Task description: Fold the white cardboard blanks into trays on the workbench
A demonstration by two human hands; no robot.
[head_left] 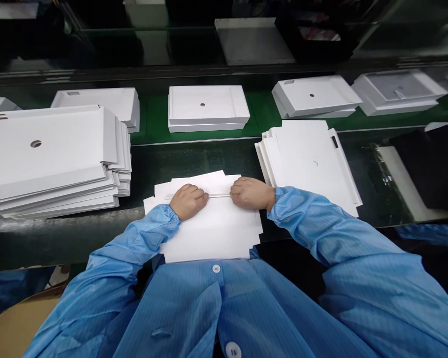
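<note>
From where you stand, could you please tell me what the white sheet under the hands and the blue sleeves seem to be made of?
White sheet: probably matte card, given its crisp cut edges. Blue sleeves: likely thin synthetic fabric, slightly shiny, with fine wrinkles.

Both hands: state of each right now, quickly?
Left hand: closed on a fold of the white cardboard blank.
Right hand: closed on the same fold.

"What's the coat like?"
"Blue, faintly striped, with a white button."
"And around that button?"
"A second button below it; to either side, glossy blue sleeves with gathered cuffs."
</note>
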